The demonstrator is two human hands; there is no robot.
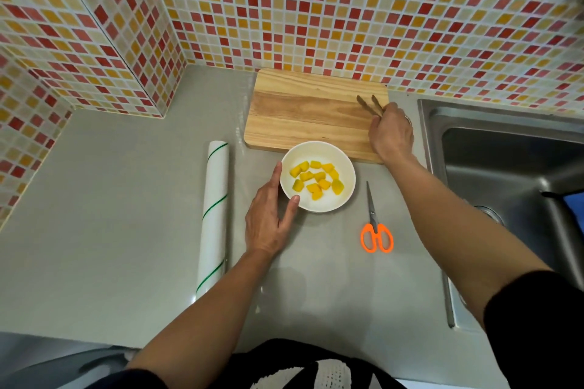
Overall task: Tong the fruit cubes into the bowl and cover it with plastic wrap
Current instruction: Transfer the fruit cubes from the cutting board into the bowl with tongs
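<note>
From the head camera, looking down on a grey countertop (126, 199), a white bowl (318, 148) sits just in front of the near edge of a wooden cutting board (303, 114), its far rim overlapping that edge. Inside the bowl lies a loose cluster of yellow fruit cubes (316, 178), gathered toward the middle and right of the bottom; the board's surface shows bare wood with no cubes on it. The left hand (268, 221) rests against the bowl's left side — fingers spread and relaxed, the thumb reaching up along the rim and the forefinger touching the near-left edge, cupping rather than gripping it. The right hand (392, 133) lies over the right end of the board, closed around the handle end of a pair of tongs (369, 104), whose two arms point away from the person toward the tiled wall (316, 9) and stand slightly apart with nothing between their tips. A ring shows on one finger of that hand. To the left of the bowl, well apart from the board, a roll of plastic wrap (215, 215) with thin green stripes lies lengthwise on the counter, unopened as far as can be seen. To the right of the bowl, scissors (374, 224) with orange handles lie flat, blades shut and pointing away. A steel sink (505, 167) fills the right side — its basin dark. Both forearms are bare, with dark sleeves at the lower edge.
</note>
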